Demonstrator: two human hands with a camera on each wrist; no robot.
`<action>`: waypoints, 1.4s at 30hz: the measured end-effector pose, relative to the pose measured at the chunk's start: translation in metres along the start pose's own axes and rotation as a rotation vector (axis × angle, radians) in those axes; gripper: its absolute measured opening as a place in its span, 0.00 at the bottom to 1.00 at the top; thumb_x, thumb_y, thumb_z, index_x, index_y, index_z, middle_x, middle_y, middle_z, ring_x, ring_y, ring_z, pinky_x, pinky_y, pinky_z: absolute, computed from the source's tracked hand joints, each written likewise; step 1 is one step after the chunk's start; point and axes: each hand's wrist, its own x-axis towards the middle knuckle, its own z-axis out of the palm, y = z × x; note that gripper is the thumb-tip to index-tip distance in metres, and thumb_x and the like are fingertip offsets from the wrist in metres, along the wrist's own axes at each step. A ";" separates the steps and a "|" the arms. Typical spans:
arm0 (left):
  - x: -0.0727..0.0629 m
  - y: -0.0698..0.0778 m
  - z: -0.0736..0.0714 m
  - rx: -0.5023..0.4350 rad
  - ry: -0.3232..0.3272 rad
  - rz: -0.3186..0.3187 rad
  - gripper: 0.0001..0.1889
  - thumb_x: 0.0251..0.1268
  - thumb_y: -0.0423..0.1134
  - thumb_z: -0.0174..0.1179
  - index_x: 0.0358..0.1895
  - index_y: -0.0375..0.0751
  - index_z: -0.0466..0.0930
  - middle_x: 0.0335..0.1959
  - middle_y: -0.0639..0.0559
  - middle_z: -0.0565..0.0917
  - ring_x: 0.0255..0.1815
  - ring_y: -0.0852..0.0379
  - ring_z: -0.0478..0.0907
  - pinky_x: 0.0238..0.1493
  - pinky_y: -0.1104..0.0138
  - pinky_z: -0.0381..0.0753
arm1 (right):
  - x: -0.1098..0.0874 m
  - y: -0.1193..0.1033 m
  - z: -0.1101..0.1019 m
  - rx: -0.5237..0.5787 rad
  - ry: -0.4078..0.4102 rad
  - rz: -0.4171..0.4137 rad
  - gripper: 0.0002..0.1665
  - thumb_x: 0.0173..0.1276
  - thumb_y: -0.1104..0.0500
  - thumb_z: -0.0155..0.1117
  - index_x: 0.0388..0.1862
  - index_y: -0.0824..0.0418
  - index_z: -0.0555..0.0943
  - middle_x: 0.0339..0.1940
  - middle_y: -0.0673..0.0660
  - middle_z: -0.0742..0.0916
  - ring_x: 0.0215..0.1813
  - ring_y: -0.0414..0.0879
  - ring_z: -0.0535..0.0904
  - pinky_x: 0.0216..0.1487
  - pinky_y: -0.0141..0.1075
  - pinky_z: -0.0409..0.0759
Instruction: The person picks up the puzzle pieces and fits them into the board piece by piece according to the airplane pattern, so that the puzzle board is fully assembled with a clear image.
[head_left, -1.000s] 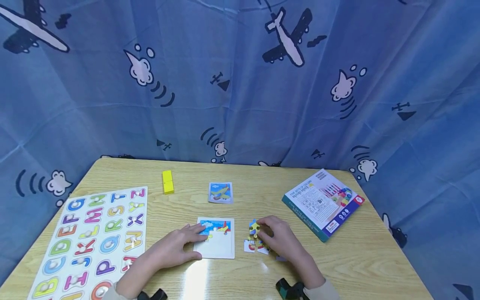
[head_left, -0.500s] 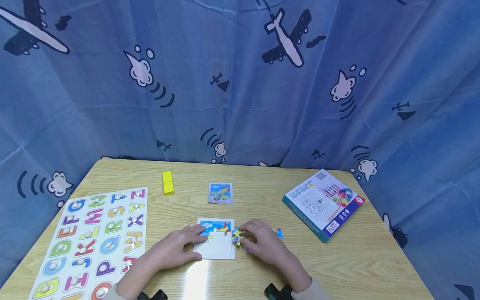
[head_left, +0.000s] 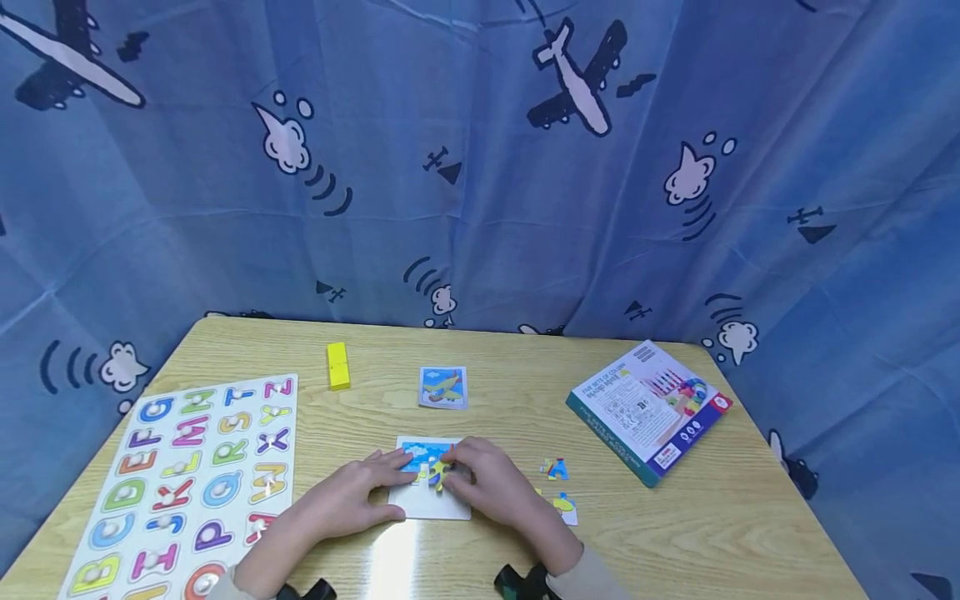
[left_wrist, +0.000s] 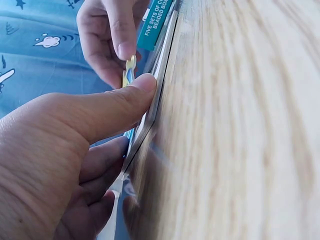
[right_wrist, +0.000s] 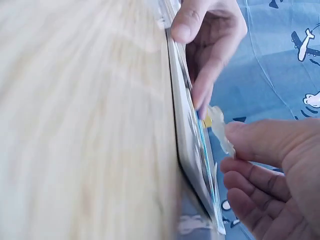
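Note:
A small jigsaw board (head_left: 429, 505) lies on the table, its upper part filled with blue-sky pieces and its lower part bare white. My left hand (head_left: 358, 495) rests on the board's left side, fingers extended over the picture and thumb at the near corner. Between thumb and fingertips, my right hand (head_left: 486, 482) pinches a yellow and blue jigsaw piece (head_left: 438, 473) over the board's middle. In the right wrist view that piece (right_wrist: 219, 131) stands tilted, close above the board, beside the left fingertips. The right fingers cover the board's upper right part.
Loose jigsaw pieces (head_left: 557, 468) lie right of the right hand. A picture card (head_left: 442, 387) of a yellow plane sits behind the board. An alphabet board (head_left: 180, 483) fills the left side, with yellow blocks (head_left: 338, 367) behind it. A box (head_left: 648, 408) lies back right.
My right hand has carried the jigsaw piece leftward from the loose pieces to over the board, uncovering pieces at the right. The left hand has stayed on the board.

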 end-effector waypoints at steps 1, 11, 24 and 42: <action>0.000 0.000 0.000 0.001 0.000 0.001 0.27 0.58 0.54 0.62 0.60 0.48 0.78 0.68 0.51 0.71 0.71 0.50 0.64 0.71 0.52 0.62 | 0.001 -0.001 0.001 -0.002 -0.003 -0.005 0.12 0.65 0.55 0.63 0.47 0.55 0.84 0.42 0.47 0.84 0.44 0.38 0.77 0.45 0.32 0.79; 0.002 0.002 0.000 0.001 -0.004 0.012 0.27 0.58 0.53 0.63 0.60 0.47 0.78 0.68 0.51 0.71 0.71 0.50 0.63 0.71 0.52 0.62 | 0.007 -0.006 0.011 -0.054 -0.022 0.004 0.13 0.65 0.57 0.63 0.47 0.59 0.84 0.42 0.50 0.84 0.47 0.41 0.78 0.50 0.33 0.81; 0.002 0.002 -0.001 0.004 -0.005 0.014 0.27 0.58 0.54 0.63 0.60 0.47 0.78 0.68 0.50 0.70 0.71 0.48 0.63 0.71 0.52 0.62 | 0.006 -0.007 0.018 -0.165 0.019 -0.021 0.11 0.63 0.58 0.63 0.43 0.58 0.85 0.40 0.49 0.82 0.44 0.41 0.76 0.47 0.31 0.80; 0.013 0.014 0.009 0.157 -0.003 0.150 0.27 0.64 0.56 0.57 0.60 0.44 0.77 0.69 0.45 0.68 0.71 0.49 0.63 0.71 0.54 0.63 | 0.007 -0.009 0.016 -0.126 -0.007 -0.015 0.11 0.64 0.57 0.65 0.43 0.58 0.85 0.41 0.49 0.81 0.45 0.40 0.76 0.48 0.30 0.80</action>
